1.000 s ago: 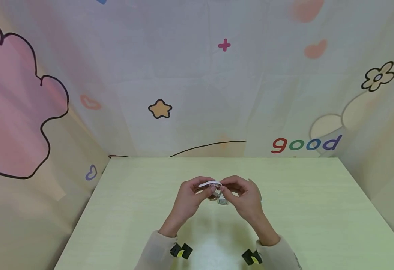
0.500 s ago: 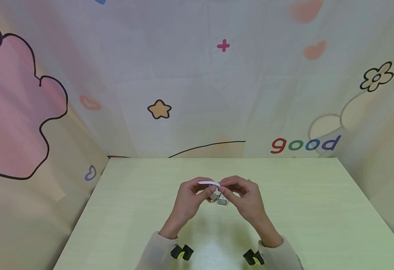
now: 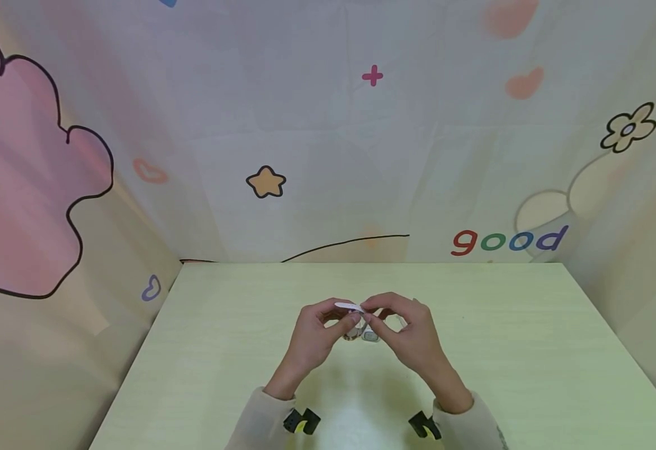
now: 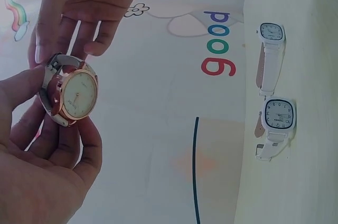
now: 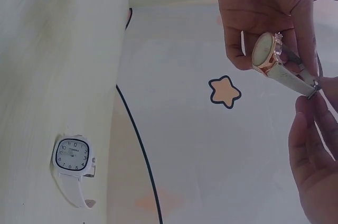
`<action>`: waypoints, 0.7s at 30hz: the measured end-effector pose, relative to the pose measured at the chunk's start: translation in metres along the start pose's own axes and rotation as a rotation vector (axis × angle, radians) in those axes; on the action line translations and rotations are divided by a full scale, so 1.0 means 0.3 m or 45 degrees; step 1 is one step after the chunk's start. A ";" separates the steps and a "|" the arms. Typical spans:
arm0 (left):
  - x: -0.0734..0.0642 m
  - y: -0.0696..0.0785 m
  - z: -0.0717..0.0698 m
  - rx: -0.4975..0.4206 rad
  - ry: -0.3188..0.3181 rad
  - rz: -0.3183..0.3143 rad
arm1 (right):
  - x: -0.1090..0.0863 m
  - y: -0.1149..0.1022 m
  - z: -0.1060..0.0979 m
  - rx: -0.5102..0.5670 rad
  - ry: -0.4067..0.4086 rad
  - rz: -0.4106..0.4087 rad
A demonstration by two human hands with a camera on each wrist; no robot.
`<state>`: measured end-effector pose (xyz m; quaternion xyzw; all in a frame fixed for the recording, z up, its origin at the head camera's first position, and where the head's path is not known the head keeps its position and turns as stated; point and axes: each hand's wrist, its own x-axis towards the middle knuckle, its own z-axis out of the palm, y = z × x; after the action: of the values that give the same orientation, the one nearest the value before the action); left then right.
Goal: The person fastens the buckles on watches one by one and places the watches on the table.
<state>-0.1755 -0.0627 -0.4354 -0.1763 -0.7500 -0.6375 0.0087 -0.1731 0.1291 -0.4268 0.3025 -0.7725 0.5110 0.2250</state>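
Both hands hold a wristwatch (image 4: 78,94) with a round rose-gold case and a white strap, raised over the table. My left hand (image 3: 318,334) grips it, thumb and fingers around the case and strap. From the other side, the thumb and fingertips of my right hand (image 3: 409,328) pinch the strap by the metal buckle (image 5: 316,83). The strap is bent into a loop, and one white strap end (image 3: 347,306) shows above the left thumb. In the left wrist view the dial faces out; fingers hide part of the strap.
Two white watches with squarish dials lie on the pale table (image 3: 238,375): a nearer watch (image 4: 279,114) and a farther watch (image 4: 272,31). In the head view one watch (image 3: 370,335) shows between the hands. A printed curtain (image 3: 317,125) hangs behind the table.
The white strap end has shifted slightly right and now slopes down toward the right hand. The right fingertips have moved a little left along the strap; the left hand is nearly still.
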 end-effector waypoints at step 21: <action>-0.006 0.002 0.013 0.036 -0.012 -0.027 | 0.019 -0.117 -0.010 -0.017 0.017 0.085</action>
<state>-0.1729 -0.0594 -0.4360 -0.1709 -0.7608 -0.6261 0.0009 -0.1526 0.1200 -0.3990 0.2717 -0.7839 0.5152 0.2151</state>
